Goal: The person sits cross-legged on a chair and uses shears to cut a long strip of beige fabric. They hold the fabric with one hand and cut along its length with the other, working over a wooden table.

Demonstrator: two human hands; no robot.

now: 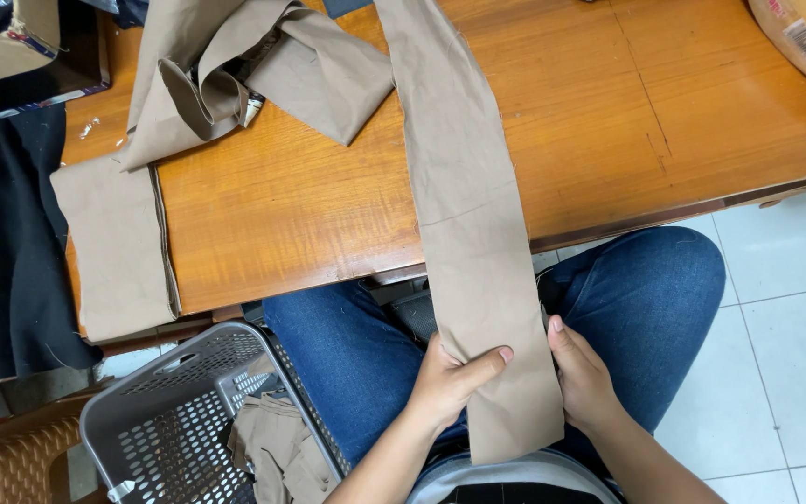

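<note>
Hands pinch the lower end of a long tan fabric strip [478,280]: left hand [450,383] with thumb over it, right hand [582,378] on its edge. It runs from lap up across the wooden surface [608,121]. Tugging could drag the piled cloth [235,75] off, I reckon.

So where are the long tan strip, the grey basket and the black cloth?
long tan strip [466,215], head view, middle of its length.
grey basket [156,369], head view, near rim.
black cloth [2,243], head view, its centre.
</note>
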